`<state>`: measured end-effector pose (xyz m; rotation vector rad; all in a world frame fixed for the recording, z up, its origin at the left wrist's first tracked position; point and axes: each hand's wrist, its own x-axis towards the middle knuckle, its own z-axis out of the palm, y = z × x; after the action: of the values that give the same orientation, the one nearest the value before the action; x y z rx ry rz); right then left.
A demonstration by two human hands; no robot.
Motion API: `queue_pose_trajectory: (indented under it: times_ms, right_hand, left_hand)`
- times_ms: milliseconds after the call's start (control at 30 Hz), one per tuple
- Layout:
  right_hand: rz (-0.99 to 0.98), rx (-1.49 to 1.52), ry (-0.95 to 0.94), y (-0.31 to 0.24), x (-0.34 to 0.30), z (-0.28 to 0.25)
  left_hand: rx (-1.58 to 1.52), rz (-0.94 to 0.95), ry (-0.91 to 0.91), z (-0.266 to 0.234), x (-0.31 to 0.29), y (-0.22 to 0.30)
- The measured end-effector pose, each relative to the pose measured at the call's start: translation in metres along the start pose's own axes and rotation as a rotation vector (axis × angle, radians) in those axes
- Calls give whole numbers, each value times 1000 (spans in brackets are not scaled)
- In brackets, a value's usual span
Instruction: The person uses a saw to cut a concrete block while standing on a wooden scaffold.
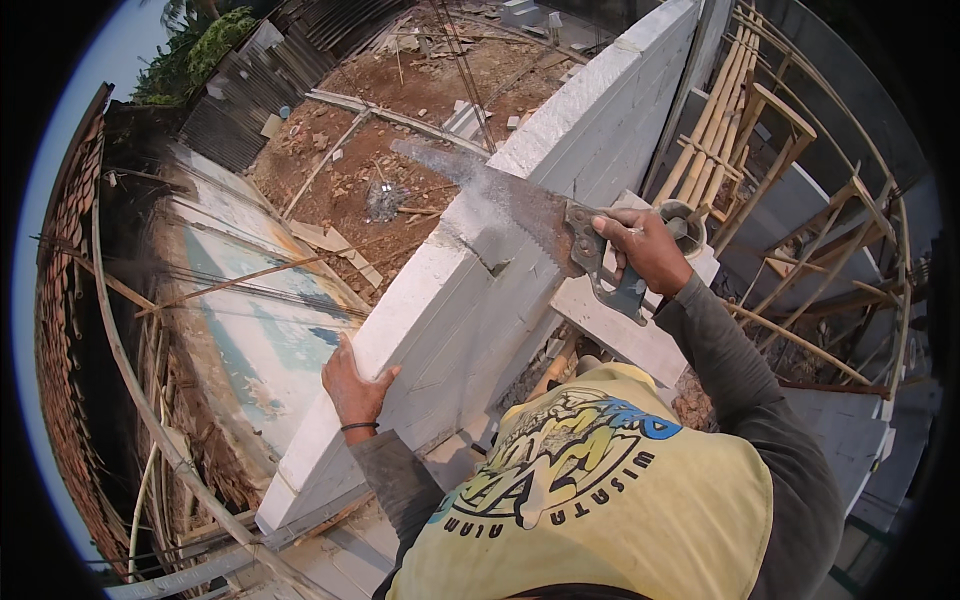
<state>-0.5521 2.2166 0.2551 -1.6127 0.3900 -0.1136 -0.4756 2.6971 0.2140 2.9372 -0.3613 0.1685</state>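
A hand saw (515, 210) with a rusty, dust-whitened blade is gripped by its dark handle in my right hand (648, 248). Its blade lies across the top of a white block wall (590, 120), tip out beyond the far face. Beside the teeth, a short notch (485, 258) shows in the wall's top edge. Farther down the wall, my left hand (358, 385) rests against the top, thumb spread from the fingers. Some of its fingertips are hidden at the far edge. A dark band circles that wrist.
Bamboo scaffolding (715, 110) stands to the right. A round grey container (685, 228) sits behind my right hand, near a pale block (620, 325). Beyond the wall lies rubble-strewn earth (340, 190), with a stained slab (250, 330) and a tiled roof (75, 300) at left.
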Motion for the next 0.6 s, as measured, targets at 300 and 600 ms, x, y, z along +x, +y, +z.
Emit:
queue_pose_trajectory:
  times_ms: [300,600]
  right_hand:
    - [-28,89,76,7,82,-14]
    - [81,202,115,13,-8,-17]
  left_hand:
    - [17,61,33,-3,0,-3]
    - [-22,98,100,-6,-4,-2]
